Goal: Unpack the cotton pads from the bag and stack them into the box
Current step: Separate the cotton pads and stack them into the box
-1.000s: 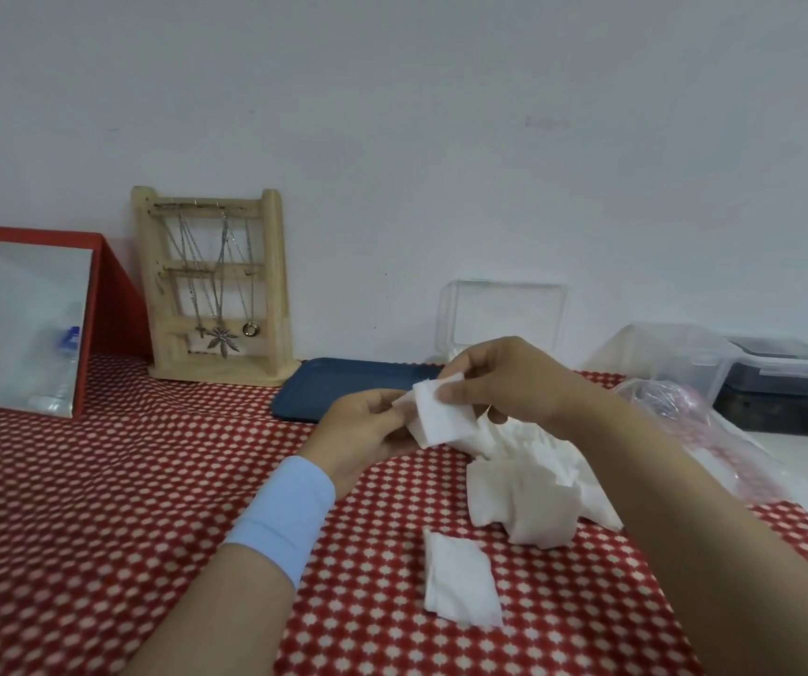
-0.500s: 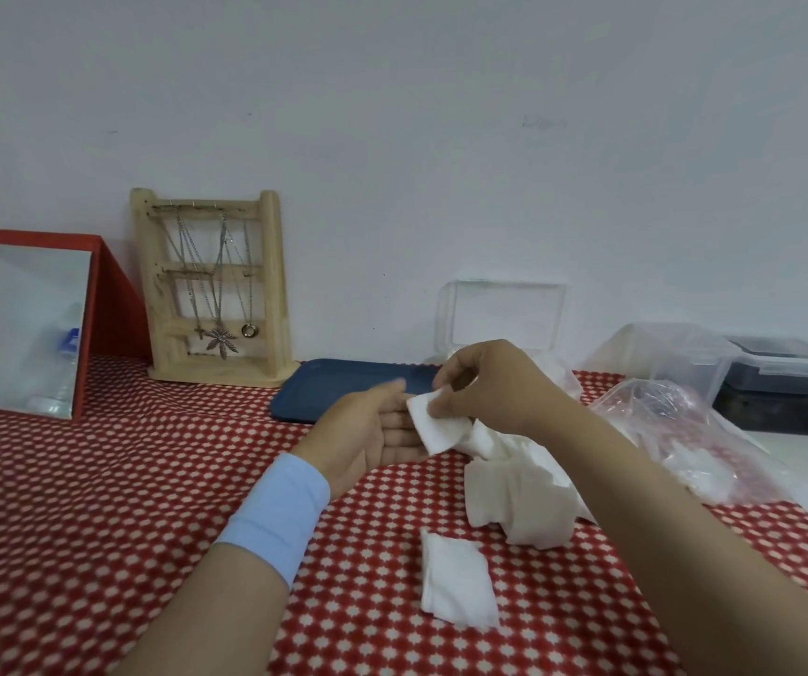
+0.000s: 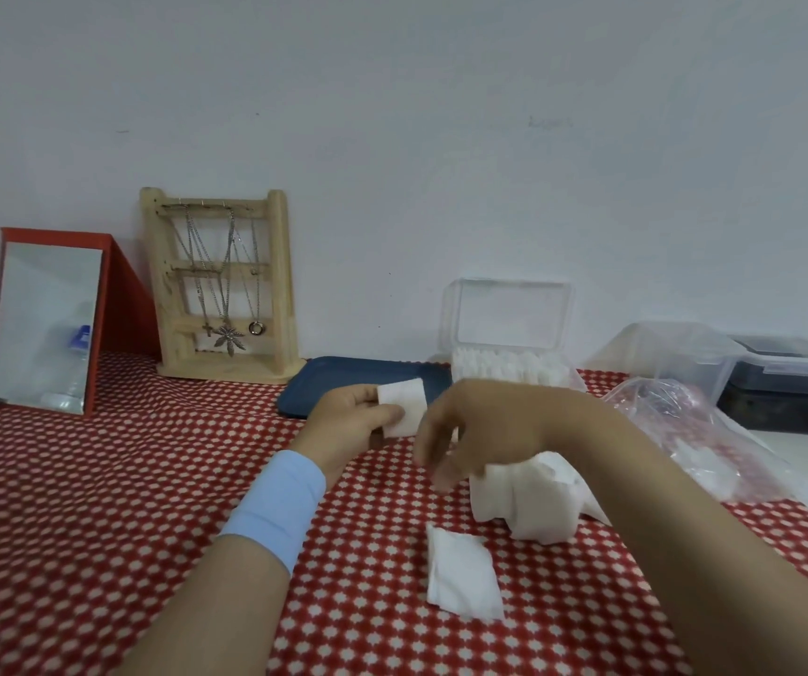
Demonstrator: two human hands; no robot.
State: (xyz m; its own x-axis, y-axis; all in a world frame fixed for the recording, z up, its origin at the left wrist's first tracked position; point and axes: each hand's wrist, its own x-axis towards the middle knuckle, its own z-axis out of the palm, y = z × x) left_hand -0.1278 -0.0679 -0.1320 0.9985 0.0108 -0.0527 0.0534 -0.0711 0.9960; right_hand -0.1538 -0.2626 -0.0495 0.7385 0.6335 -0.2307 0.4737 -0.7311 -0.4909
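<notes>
My left hand (image 3: pixel 346 426) holds a small stack of white cotton pads (image 3: pixel 404 404) between thumb and fingers, above the red checked tablecloth (image 3: pixel 100 505). Just to its right my right hand (image 3: pixel 465 431) hovers, blurred, fingers curled downward and holding nothing, over a loose pile of pads (image 3: pixel 524 500). One more pad (image 3: pixel 463 573) lies flat nearer to me. The clear plastic box (image 3: pixel 509 370) stands at the back with its lid up and a row of pads inside. A clear plastic bag (image 3: pixel 685 431) lies crumpled to the right.
A dark blue tray (image 3: pixel 338 383) lies behind my left hand. At the back left stand a wooden necklace rack (image 3: pixel 221 290) and a red-framed mirror (image 3: pixel 51 324). Clear and dark storage tubs (image 3: pixel 733 363) sit at the far right by the wall.
My right hand let go of the pad it was pressing into my left hand and dropped down toward the loose pile. My left hand kept the pads.
</notes>
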